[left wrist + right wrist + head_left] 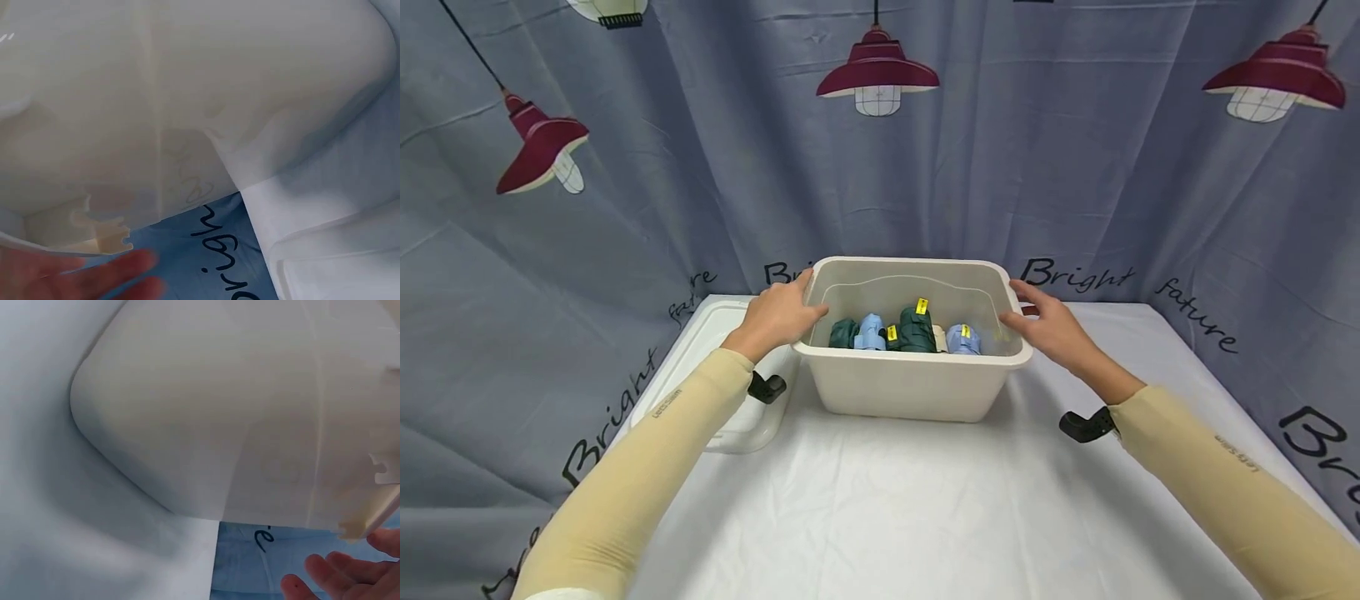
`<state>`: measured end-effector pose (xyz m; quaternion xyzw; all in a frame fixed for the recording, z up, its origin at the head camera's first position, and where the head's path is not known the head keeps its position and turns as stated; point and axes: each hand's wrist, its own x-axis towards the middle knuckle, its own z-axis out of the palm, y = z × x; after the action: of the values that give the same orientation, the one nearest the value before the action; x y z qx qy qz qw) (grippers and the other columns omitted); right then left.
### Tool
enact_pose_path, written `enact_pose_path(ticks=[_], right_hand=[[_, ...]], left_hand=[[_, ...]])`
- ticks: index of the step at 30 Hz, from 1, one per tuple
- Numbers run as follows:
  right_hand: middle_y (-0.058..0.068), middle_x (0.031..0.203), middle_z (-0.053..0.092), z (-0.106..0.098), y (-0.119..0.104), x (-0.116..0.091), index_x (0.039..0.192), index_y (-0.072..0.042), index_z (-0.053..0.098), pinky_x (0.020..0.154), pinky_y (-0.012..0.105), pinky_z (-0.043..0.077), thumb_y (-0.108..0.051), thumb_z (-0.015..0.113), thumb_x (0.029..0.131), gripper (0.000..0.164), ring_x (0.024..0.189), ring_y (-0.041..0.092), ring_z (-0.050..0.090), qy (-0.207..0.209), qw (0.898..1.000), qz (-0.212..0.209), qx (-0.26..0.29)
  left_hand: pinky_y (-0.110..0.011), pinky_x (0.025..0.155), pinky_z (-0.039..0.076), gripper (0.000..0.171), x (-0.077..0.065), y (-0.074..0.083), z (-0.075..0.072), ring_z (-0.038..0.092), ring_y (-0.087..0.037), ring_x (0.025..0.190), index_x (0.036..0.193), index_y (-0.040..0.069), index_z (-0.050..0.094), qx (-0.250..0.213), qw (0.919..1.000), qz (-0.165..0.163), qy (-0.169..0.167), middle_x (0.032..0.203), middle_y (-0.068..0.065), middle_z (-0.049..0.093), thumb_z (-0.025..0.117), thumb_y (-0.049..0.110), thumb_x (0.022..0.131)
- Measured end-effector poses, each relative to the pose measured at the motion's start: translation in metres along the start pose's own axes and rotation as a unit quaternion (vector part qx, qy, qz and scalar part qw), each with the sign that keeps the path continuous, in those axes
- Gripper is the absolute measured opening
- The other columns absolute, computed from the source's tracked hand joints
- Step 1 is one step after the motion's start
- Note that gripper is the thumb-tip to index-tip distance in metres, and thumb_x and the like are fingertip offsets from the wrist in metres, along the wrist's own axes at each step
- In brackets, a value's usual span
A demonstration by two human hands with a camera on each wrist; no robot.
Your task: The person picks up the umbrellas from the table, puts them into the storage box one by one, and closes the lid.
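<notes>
A white plastic storage bin [910, 387] stands upright on the table, its top uncovered. Inside lie several rolled bundles: dark green [916, 332], light blue [870, 332], periwinkle blue [963, 340] and a cream one partly hidden. Some carry yellow tags. At the bin's left end is my left hand [781, 315], thumb over the rim, fingers straight along the outside. My right hand [1051, 327] is at the right end, thumb reaching over the rim and forefinger at the back corner. In the right wrist view its other fingers [350, 572] hang loosely below the rim.
A white lid [741, 429] lies flat on the left of the table, partly under my left forearm. White cloth [910, 500] covers the table. Behind and at both sides hangs a grey-blue curtain [1000, 183] printed with red lamps and lettering.
</notes>
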<state>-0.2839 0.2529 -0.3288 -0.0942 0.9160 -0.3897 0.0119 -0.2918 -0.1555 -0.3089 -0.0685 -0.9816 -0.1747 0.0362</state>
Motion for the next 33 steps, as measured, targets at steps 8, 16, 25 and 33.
enact_pose_path(ticks=[8,16,25,33], right_hand=[[0.024,0.155,0.037,0.004,0.002,-0.003,0.163,-0.020,0.022,0.105,0.064,0.041,-0.033,0.060,0.100,0.074,0.136,0.044,0.044,0.017,0.999,0.010,0.044],[0.026,0.155,0.038,0.011,0.006,-0.003,0.162,-0.019,0.022,0.107,0.063,0.040,-0.029,0.060,0.100,0.073,0.134,0.044,0.047,0.024,0.997,0.013,0.078],[0.026,0.157,0.036,0.013,0.008,-0.001,0.163,-0.024,0.019,0.109,0.063,0.038,-0.032,0.059,0.100,0.076,0.138,0.044,0.044,0.020,0.994,0.023,0.107],[0.027,0.157,0.036,0.013,0.008,-0.002,0.163,-0.025,0.017,0.110,0.064,0.036,-0.038,0.057,0.100,0.076,0.137,0.045,0.043,0.022,0.993,0.017,0.112]], left_hand=[[-0.051,0.086,0.053,0.057,-0.013,-0.020,-0.006,0.069,-0.035,0.104,0.148,0.009,0.050,-0.104,0.9840,-0.004,0.144,0.123,-0.015,0.070,0.051,0.033,0.097],[-0.058,0.100,0.043,0.070,-0.030,-0.064,-0.007,0.051,-0.041,0.126,0.156,0.007,0.033,-0.085,0.9912,-0.060,0.081,0.142,-0.020,0.050,0.055,0.032,0.094],[-0.063,0.111,0.033,0.078,-0.042,-0.103,0.002,0.033,-0.051,0.141,0.157,-0.004,0.024,-0.053,0.9900,-0.109,-0.071,0.156,-0.032,0.031,0.050,0.040,0.098],[-0.063,0.110,0.034,0.086,-0.044,-0.124,0.014,0.033,-0.054,0.140,0.157,-0.009,0.013,-0.036,0.9697,-0.162,-0.180,0.156,-0.037,0.026,0.050,0.041,0.097]])
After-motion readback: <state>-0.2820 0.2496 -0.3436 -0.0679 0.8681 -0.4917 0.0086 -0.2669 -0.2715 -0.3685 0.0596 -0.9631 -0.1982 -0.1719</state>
